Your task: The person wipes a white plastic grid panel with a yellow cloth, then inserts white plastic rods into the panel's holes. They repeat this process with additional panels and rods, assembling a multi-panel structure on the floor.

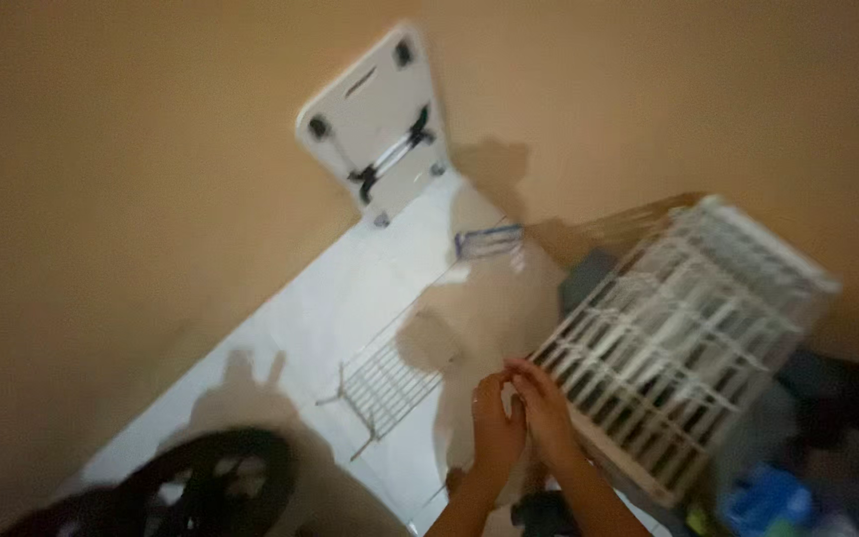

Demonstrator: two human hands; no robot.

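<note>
we looked down at a pale tiled floor (330, 308) running between tan walls (131, 179), and the whole view was blurred. our left hand (497, 430) and right hand (547, 408) were raised close together, touching or nearly so, at the lower left corner of a white wire rack (683, 338). the fingers of both hands were curled inward toward each other, as if pinching something small at the rack's edge, but we could not tell from the blur what, if anything, sat between them. the white wire rack stood tilted, its grid of bars facing us, with its far corner up near the wall at the right.

a smaller wire shelf (390, 383) lay flat on the floor just left of our hands, apart from them. farther off, a white folding cart base (378, 124) with small wheels leaned upright against the wall. a small bluish object (489, 242) lay on the floor between that cart base and the rack. a dark wheel (216, 487) showed at the lower left, and blurred blue and dark items (787, 487) were heaped at the lower right.
</note>
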